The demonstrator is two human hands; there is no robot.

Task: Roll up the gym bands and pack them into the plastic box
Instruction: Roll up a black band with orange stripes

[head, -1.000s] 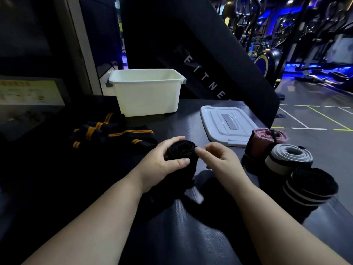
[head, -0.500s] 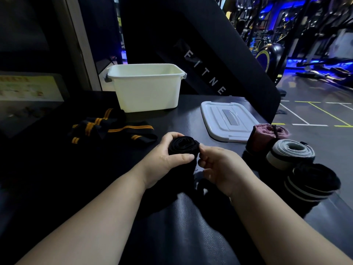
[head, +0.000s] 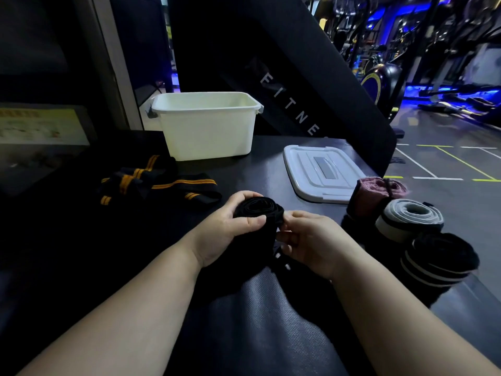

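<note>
Head view: left hand (head: 225, 232), right hand (head: 306, 240) both clasped on one black roll (head: 257, 210); three rolled bands (head: 409, 217), one box (head: 208, 131)

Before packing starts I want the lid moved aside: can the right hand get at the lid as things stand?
Probably yes, once it lets go: the right hand pinches the black band that the left hand grips. Nothing lies between it and the lid; the pink roll stands further right.

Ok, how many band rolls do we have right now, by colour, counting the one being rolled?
pink roll: 1
grey roll: 1
black roll with white stripes: 1
plain black roll, held by left hand and right hand: 1
Total: 4
</note>
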